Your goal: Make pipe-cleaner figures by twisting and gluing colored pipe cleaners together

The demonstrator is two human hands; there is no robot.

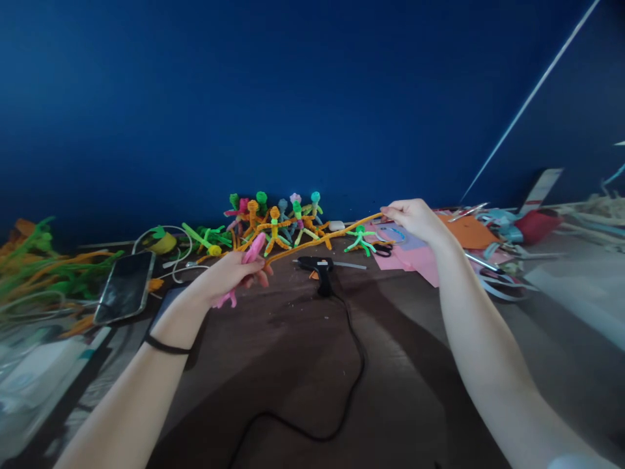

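An orange pipe cleaner (317, 242) stretches between my two hands above the brown table. My left hand (229, 275) is closed on its near end and also grips a pink tool (254, 251) whose handle sticks out below the palm. My right hand (413, 218) pinches the far end, raised to the right. Behind the pipe cleaner stand several small pipe-cleaner figures (276, 225) in orange, green, pink and blue, against the blue wall. One green figure (360, 238) lies apart near my right hand.
A black glue gun (319, 268) lies mid-table, its cord (351, 365) trailing toward me. A phone (125, 286) and a white cable lie at left beside loose orange and green pipe cleaners (43, 273). Pink and orange paper sheets (415, 257), scissors (383, 249) and paper strips clutter the right.
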